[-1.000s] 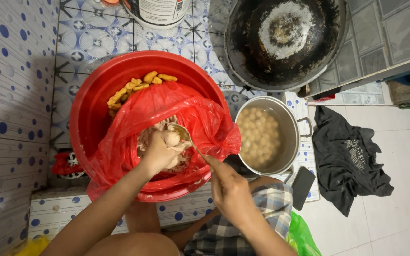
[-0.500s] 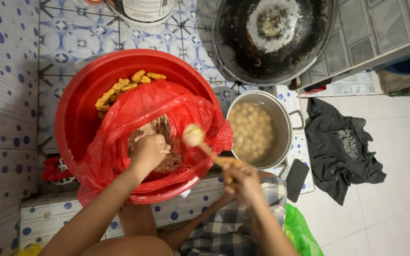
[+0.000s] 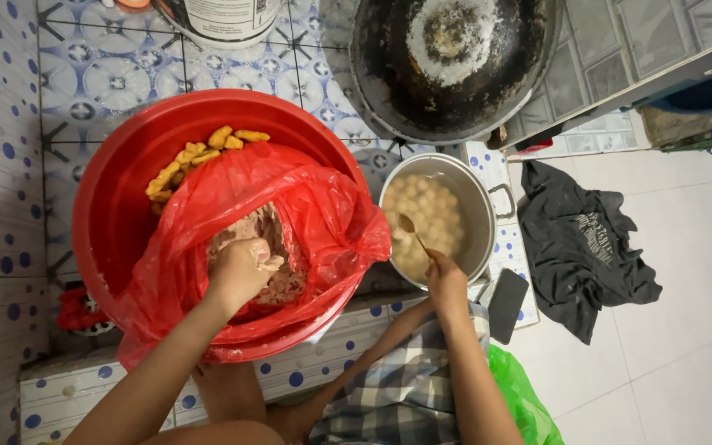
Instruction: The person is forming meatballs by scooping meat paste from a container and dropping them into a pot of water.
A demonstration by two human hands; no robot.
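Holding a spoon (image 3: 412, 231) over the steel pot (image 3: 478, 198), beside the red bag (image 3: 331, 214).

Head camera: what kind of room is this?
Probably a home kitchen corner. A blackened wok sits on patterned tiles, a metal pot holds pale balls, and a red basin holds a meat mixture.

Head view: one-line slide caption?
Left hand in paste in red bag; right hand holds spoon over pot.

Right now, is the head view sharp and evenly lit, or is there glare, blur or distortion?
Head view: mostly sharp, soft even light; mild sheen on the red plastic bag; wide-angle bending of tiles at the left edge; the spoon in the right hand looks slightly soft.
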